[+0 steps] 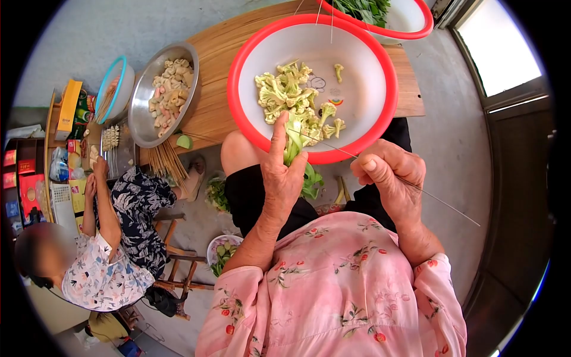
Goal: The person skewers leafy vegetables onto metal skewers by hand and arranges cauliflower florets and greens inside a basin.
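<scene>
My left hand (pixel 278 184) is closed around a green leafy vegetable (pixel 293 144), pinched between thumb and index finger. More of its leaf hangs below the thumb. In my right hand (pixel 395 172) is a thin metal skewer (pixel 447 205), gripped between thumb and fingers. Its front end reaches left to the greens; whether the tip has pierced them I cannot tell. Both hands are at the near rim of a white basin with a red rim (pixel 236 89). Pale cauliflower florets (pixel 285 89) lie inside it, mostly in the left half.
On the wooden table (pixel 217 59), a steel bowl (pixel 138 113) holds pale chunks. Another red-rimmed basin (pixel 410 21) contains greens. Bamboo skewers (pixel 163 160) jut past the table edge. A seated person (pixel 104 268) works at left. Below stands a bowl of vegetable pieces (pixel 215 247).
</scene>
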### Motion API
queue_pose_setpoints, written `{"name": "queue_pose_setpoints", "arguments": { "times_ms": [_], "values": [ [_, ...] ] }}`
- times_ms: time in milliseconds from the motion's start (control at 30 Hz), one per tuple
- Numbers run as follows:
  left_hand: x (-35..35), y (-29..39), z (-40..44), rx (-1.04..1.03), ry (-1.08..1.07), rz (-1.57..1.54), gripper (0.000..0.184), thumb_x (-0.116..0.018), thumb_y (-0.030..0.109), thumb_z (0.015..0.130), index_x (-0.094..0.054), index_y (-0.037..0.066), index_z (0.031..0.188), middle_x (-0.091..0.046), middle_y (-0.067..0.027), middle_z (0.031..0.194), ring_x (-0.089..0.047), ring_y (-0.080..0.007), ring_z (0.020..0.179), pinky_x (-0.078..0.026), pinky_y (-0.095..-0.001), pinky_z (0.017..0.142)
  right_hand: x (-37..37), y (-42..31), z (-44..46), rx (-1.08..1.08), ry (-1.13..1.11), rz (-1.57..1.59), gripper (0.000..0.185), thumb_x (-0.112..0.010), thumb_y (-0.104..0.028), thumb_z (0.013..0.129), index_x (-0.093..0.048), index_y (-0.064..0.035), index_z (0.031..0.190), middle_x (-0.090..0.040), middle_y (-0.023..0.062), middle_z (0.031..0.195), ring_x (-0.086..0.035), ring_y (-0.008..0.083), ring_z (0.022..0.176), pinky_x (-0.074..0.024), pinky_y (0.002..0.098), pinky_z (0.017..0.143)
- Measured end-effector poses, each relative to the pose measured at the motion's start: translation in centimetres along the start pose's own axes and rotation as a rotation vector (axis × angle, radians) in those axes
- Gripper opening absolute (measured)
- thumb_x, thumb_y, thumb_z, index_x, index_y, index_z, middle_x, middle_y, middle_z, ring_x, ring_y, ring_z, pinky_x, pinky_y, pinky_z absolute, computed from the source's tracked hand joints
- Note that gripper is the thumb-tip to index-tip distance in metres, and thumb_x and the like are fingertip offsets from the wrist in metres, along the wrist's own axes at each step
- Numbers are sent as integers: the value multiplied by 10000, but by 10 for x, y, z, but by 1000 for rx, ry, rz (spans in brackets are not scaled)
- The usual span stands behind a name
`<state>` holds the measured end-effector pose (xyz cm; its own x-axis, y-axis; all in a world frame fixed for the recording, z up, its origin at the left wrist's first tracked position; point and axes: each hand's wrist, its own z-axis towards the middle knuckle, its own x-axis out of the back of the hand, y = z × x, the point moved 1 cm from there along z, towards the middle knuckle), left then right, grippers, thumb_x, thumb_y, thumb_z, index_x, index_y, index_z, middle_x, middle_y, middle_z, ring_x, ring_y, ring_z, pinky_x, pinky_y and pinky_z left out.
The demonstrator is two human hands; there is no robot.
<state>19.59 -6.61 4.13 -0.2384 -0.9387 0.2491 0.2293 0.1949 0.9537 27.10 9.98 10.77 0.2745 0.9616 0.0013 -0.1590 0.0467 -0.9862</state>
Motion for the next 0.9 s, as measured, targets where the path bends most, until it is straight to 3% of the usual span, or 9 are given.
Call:
{"name": "queue_pose_setpoints", "arguments": {
  "times_ms": [200, 300, 400, 567, 633, 733, 800, 900],
  "values": [
    [-1, 8, -1, 40, -73, -36, 712, -533, -103, 750, -276, 50, 1396, -487, -115, 1254, -508, -148, 1070, -408, -262, 906, 1, 3, 0, 26, -21, -17, 326, -601, -266, 875, -581, 11, 704, -560, 24, 631, -473, 87, 536, -392, 220, 488],
    [-4, 12, -2, -55, -84, 31, 704, -538, -94, 755, -279, 48, 1394, -492, -115, 1252, -511, -145, 1058, -414, -261, 897, -1, 7, 0, 0, -26, -15, 312, -594, -247, 881, -588, 16, 714, -567, 29, 644, -480, 89, 540, -393, 220, 492],
    [-6, 19, -3, 11, -125, 1, 754, -548, -92, 751, -221, 56, 1414, -494, -116, 1243, -516, -148, 1046, -418, -257, 888, -3, 9, -1, -10, 9, 16, 311, -574, -236, 895, -590, 25, 726, -573, 44, 662, -485, 94, 545, -392, 219, 500],
    [-5, 15, 1, 212, -25, -565, 882, -617, -89, 732, -113, 84, 1435, -529, -118, 1156, -546, -179, 1034, -454, -294, 880, 3, 17, -4, -102, 146, 317, 279, -585, -233, 887, -618, 8, 749, -589, 49, 677, -515, 104, 578, -419, 236, 531],
    [-4, 13, 1, 248, -29, -640, 876, -652, -49, 741, -118, 59, 1427, -458, -118, 1236, -543, -188, 1031, -472, -299, 851, 7, 25, -4, -145, 158, 494, 326, -534, -275, 914, -609, 14, 784, -591, 65, 684, -524, 121, 571, -424, 241, 523],
    [-1, 3, 3, 325, 19, -770, 752, -651, -22, 763, -235, 33, 1388, -506, -122, 1191, -548, -188, 1024, -475, -299, 848, 15, 39, -6, -138, 128, 574, 368, -488, -307, 933, -596, 19, 801, -592, 80, 682, -527, 134, 555, -423, 241, 512],
    [2, 8, 6, 426, 63, -900, 538, -642, 41, 790, -402, 5, 1270, -577, -109, 1088, -564, -182, 980, -491, -310, 831, 17, 41, -6, -141, 126, 611, 370, -495, -315, 928, -594, 15, 791, -593, 88, 679, -533, 139, 553, -431, 241, 513],
    [5, 10, 7, 467, 91, -950, 380, -618, 71, 815, -490, 16, 1169, -597, -96, 1034, -573, -177, 958, -493, -319, 825, 19, 41, -10, -178, 154, 587, 355, -510, -302, 923, -594, 17, 793, -597, 90, 688, -534, 140, 558, -434, 243, 521]
  ]
}}
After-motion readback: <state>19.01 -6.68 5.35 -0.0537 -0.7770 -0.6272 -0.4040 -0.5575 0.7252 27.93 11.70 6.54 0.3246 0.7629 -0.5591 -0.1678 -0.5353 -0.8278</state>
